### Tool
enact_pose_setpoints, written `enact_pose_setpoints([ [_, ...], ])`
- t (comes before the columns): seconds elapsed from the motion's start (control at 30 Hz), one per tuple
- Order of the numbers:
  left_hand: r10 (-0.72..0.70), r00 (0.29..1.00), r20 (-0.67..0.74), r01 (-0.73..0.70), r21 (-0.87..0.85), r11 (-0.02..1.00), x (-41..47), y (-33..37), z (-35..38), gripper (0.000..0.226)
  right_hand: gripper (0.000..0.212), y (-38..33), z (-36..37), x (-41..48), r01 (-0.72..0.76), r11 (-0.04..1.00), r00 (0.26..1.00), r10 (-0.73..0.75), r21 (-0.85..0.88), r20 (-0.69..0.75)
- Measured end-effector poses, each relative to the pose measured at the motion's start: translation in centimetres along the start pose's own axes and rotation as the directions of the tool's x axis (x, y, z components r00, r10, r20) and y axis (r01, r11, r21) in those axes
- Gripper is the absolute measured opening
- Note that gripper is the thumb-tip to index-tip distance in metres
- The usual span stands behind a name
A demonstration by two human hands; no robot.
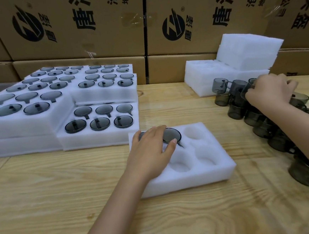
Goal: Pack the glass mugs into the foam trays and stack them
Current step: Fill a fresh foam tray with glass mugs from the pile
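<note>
A white foam tray (191,176) with six wells lies on the wooden table in front of me. My left hand (150,150) rests flat over its far-left wells, fingers straight, touching two smoky glass mugs (172,134) seated there. The other wells hold nothing. At the right, loose smoky glass mugs (236,108) stand stacked in a long cluster. My right hand (269,89) reaches into the far end of that cluster, its fingers curled round a mug (247,87) there.
Packed foam trays (100,141) full of mugs are stacked in steps at the left. A pile of unfilled foam trays (211,71) stands at the back right. Cardboard boxes (79,23) wall off the back of the wooden table (63,188).
</note>
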State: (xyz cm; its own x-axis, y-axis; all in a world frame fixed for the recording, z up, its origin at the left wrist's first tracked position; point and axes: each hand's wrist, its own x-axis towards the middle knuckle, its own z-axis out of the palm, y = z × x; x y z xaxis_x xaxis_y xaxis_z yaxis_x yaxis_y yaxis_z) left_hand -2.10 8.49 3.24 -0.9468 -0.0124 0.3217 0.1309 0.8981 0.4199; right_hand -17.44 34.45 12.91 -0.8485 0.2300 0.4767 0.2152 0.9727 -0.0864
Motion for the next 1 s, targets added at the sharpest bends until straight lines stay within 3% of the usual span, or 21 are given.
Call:
enact_pose_setpoints([
  [0.17, -0.081, 0.991, 0.111, 0.086, -0.04, 0.995, 1.0, 0.6, -0.8, 0.062, 0.019, -1.7, -2.2, -3.1, 0.171, 0.93, 0.985, -0.173, 0.325, -0.023],
  [0.27, -0.108, 0.979, 0.172, 0.153, -0.275, 0.949, 2.1, 0.9, -1.9, 0.075, 0.012, -3.4, -3.3, -6.3, 0.274, 0.795, 0.946, -0.324, 0.541, -0.002],
  [0.33, -0.046, 0.981, 0.187, 0.126, -0.444, 0.887, 2.7, 1.5, -2.2, 0.079, 0.004, -4.6, -3.7, -8.8, 0.31, 0.697, 0.912, -0.411, 0.647, 0.006],
  [0.4, 0.029, 0.983, 0.183, 0.087, -0.596, 0.798, 3.2, 2.3, -2.2, 0.071, 0.01, -5.8, -3.7, -10.8, 0.327, 0.589, 0.866, -0.499, 0.739, 0.015],
  [0.53, -0.02, 0.998, 0.052, 0.05, -0.685, 0.727, 4.2, 2.3, -1.6, 0.044, 0.018, -6.4, -3.2, -11.6, 0.262, 0.491, 0.822, -0.564, 0.831, 0.074],
  [0.63, -0.021, 0.999, 0.033, 0.038, -0.693, 0.72, 4.3, 1.9, -0.5, 0.044, 0.01, -5.5, -2.8, -10.7, 0.045, 0.358, 0.771, -0.606, 0.933, 0.195],
  [0.73, -0.032, 0.999, 0.003, 0.025, -0.687, 0.727, 4.2, 2.1, 0.4, 0.04, 0.036, -5.1, -1.8, -9.7, 0.007, 0.373, 0.765, -0.6, 0.928, 0.235],
  [0.87, -0.015, 1.0, -0.002, 0.011, -0.603, 0.798, 4.2, 2.0, 1.0, 0.042, 0.037, -5.5, -0.8, -9.1, 0.054, 0.382, 0.761, -0.614, 0.922, 0.21],
  [1.0, 0.052, 0.996, 0.071, -0.025, -0.337, 0.941, 3.9, 2.2, 1.5, 0.057, 0.036, -5.1, 0.0, -8.5, 0.176, 0.506, 0.765, -0.61, 0.845, 0.206],
])
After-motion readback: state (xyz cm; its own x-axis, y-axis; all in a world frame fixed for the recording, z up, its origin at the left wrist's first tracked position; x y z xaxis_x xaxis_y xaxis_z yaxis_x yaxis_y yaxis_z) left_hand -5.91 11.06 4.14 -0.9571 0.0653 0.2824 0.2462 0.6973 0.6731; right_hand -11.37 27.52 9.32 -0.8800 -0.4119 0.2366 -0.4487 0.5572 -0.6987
